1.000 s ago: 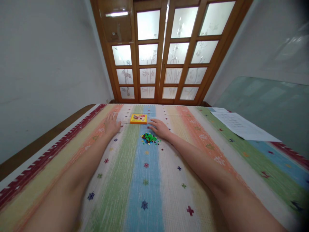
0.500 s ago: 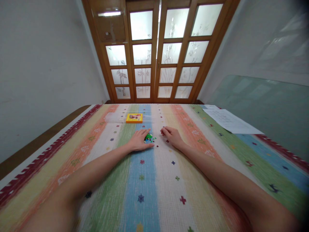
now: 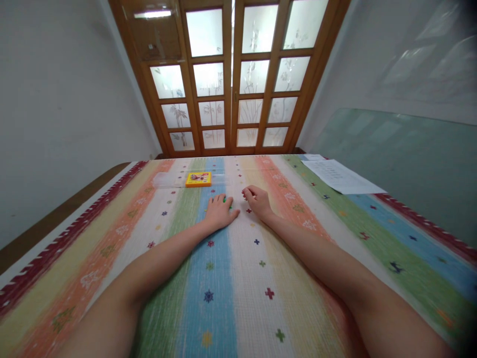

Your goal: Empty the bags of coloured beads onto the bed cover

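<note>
My left hand (image 3: pixel 220 214) lies palm down on the striped tablecloth, fingers spread over a small heap of tiny green pieces (image 3: pixel 224 199). Most of the heap is hidden under the palm and fingers; only bits of green show between and beside them. A short way to the right, my right hand (image 3: pixel 258 201) rests on its side with the fingers curled in and thumb against them. What the right fingers hold, if anything, is too small to make out. Beyond the left hand sits a flat yellow box (image 3: pixel 198 179) with a printed picture on its lid.
A clear plastic tray or sleeve (image 3: pixel 164 180) lies around the yellow box. White printed sheets (image 3: pixel 339 176) lie at the right side of the tablecloth (image 3: pixel 219 323). A pale green glass panel (image 3: pixel 391 144) leans at the right wall, and wooden glazed doors (image 3: pixel 231 99) stand behind the table.
My left hand has moved over the green pieces and now covers most of them, where before they showed beside its fingers. The right hand stays curled. The view has shifted slightly.
</note>
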Motion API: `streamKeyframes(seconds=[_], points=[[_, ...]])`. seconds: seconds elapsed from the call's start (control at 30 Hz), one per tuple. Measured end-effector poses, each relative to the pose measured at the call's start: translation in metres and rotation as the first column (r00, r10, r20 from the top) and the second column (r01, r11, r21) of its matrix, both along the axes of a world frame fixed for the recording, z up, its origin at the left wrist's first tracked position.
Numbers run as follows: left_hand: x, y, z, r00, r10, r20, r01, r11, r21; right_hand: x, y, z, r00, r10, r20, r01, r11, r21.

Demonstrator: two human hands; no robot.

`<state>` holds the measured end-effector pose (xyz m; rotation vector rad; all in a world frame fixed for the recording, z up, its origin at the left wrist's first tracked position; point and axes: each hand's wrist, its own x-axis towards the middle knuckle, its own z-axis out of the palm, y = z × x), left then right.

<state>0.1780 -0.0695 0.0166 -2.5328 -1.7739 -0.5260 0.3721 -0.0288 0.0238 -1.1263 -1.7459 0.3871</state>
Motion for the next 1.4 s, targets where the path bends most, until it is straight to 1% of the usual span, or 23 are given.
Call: streamKeyframes(seconds=[0.27, 0.47, 0.67, 0.83, 0.97, 1.23, 1.4], points=[[0.0, 0.024, 0.008, 0.997, 0.019, -0.077, -0.014, 0.998, 0.06, 0.0, -0.001, 0.0, 1.0, 0.01, 0.018, -0.01, 1.0, 0.019], [-0.005, 0.027, 0.01, 0.996, 0.0, -0.086, 0.006, 0.998, 0.069, 0.002, -0.002, -0.001, 0.999, 0.02, 0.05, -0.02, 1.0, 0.013], [-0.023, 0.027, 0.012, 0.997, -0.01, -0.081, 0.013, 0.999, 0.037, 0.002, -0.003, -0.001, 0.997, 0.037, 0.071, -0.039, 0.999, 0.027], [-0.045, 0.027, 0.012, 0.997, -0.003, -0.071, 0.006, 0.999, 0.049, 0.001, -0.003, -0.002, 0.995, 0.053, 0.082, -0.054, 0.998, 0.013], [-0.067, 0.027, 0.013, 0.993, 0.036, -0.109, -0.029, 0.997, 0.069, 0.001, -0.003, -0.003, 0.993, 0.067, 0.094, -0.068, 0.998, 0.002], [-0.122, 0.035, 0.009, 0.986, 0.107, -0.13, -0.095, 0.99, 0.1, 0.0, -0.002, -0.005, 0.992, 0.094, 0.088, -0.094, 0.996, -0.001], [-0.157, 0.041, 0.008, 0.983, 0.126, -0.13, -0.114, 0.989, 0.096, -0.002, -0.003, -0.005, 0.99, 0.128, 0.055, -0.124, 0.99, -0.07]])
